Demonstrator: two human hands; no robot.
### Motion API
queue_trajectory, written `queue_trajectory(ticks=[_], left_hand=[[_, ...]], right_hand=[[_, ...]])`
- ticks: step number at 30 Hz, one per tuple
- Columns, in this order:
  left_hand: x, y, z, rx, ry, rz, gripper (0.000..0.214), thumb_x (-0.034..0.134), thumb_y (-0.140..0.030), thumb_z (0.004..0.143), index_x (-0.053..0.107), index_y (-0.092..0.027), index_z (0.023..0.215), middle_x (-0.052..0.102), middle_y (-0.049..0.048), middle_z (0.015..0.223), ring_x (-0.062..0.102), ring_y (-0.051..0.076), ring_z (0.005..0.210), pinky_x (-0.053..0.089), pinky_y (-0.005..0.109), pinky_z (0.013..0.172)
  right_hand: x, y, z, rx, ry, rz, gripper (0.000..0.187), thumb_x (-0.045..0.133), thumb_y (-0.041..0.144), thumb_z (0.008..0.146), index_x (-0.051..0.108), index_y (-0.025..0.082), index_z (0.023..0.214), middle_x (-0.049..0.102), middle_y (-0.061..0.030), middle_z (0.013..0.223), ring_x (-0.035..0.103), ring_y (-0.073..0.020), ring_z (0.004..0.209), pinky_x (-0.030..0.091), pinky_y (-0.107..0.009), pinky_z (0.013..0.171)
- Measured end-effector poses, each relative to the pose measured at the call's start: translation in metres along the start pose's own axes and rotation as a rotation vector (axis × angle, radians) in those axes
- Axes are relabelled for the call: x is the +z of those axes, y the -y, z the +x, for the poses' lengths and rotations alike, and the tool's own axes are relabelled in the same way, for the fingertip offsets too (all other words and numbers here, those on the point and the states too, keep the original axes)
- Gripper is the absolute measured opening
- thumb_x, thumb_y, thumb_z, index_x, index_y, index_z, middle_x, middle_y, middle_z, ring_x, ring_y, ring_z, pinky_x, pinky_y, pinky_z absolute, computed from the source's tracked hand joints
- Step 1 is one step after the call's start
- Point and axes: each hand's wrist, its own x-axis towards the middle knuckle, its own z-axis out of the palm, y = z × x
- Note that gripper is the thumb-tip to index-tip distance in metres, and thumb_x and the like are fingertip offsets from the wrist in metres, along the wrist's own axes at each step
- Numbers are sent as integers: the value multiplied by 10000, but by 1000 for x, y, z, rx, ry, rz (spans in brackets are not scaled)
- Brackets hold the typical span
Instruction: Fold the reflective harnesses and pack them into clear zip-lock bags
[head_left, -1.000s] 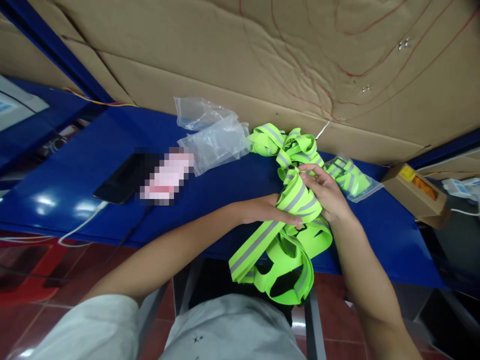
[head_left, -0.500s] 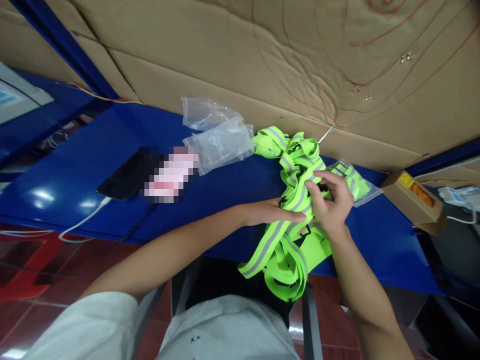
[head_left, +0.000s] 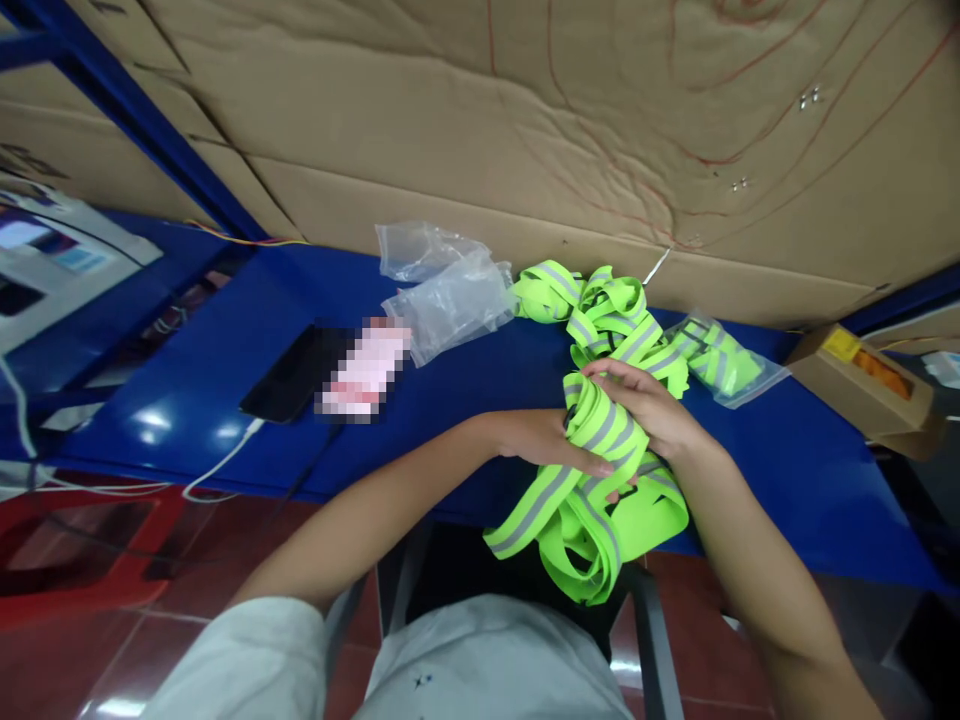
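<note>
A bundle of neon yellow-green reflective straps (head_left: 611, 440) with grey stripes lies folded in my left hand (head_left: 536, 438). The thumb presses on top and the other fingers are mostly hidden beneath. Loose loops hang below over the table's front edge, and a dark buckle partly shows. My right hand (head_left: 654, 408) is curled against the upper right of the bundle, its fingertips gripping the folded end. Just behind it lies a tangled pile of the same straps (head_left: 611, 305), with a rolled strap (head_left: 547, 290) to its left.
Clear plastic bags (head_left: 454, 305) lie left of the pile; a bag of straps (head_left: 716, 360) lies right. Farther out stand a cardboard box (head_left: 862, 385) and, on the left, a cabled black phone (head_left: 289, 380) by a blurred pink item (head_left: 367, 370). Cardboard (head_left: 450, 130) backs the blue table (head_left: 450, 400).
The strap bundle has come apart from the pile behind and is folded over in my hands. My right hand has moved to the bundle's folded end. The view has shifted slightly.
</note>
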Motion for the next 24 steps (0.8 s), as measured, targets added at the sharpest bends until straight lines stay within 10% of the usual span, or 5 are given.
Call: queue_trajectory(ticks=[6, 9, 19, 24], left_hand=[[-5, -3, -5, -62, -99, 36, 503, 836, -562, 854, 797, -146, 1134, 821, 102, 1117, 784, 223, 1050, 585, 377, 1090], [-6, -3, -5, -71, -196, 8, 479, 866, -504, 836, 789, -151, 1150, 819, 108, 1149, 778, 237, 1099, 573, 400, 1108], [-4, 7, -1, -176, -593, -248, 565, 1048, -369, 506, 817, -116, 955, 826, 94, 964, 773, 227, 889, 593, 361, 960], [-6, 9, 0, -178, -565, -245, 461, 1026, -347, 557, 809, -116, 891, 820, 87, 873, 766, 201, 797, 601, 301, 820]], right_hand=[[-5, 4, -7, -358, 52, -492, 571, 482, 705, 1036, 780, 218, 1046, 765, -73, 1159, 707, -249, 1116, 545, -356, 994], [-2, 4, -11, -404, 175, -566, 563, 477, 681, 1047, 761, 202, 1128, 772, -71, 1100, 719, -227, 990, 565, -327, 887], [16, -18, -1, -343, -80, -490, 558, 720, 603, 918, 730, 187, 1290, 782, -19, 850, 525, -114, 371, 396, -276, 427], [15, -10, -2, -386, -75, -539, 464, 662, 568, 976, 739, 189, 1233, 805, -73, 1108, 776, -207, 794, 559, -288, 687]])
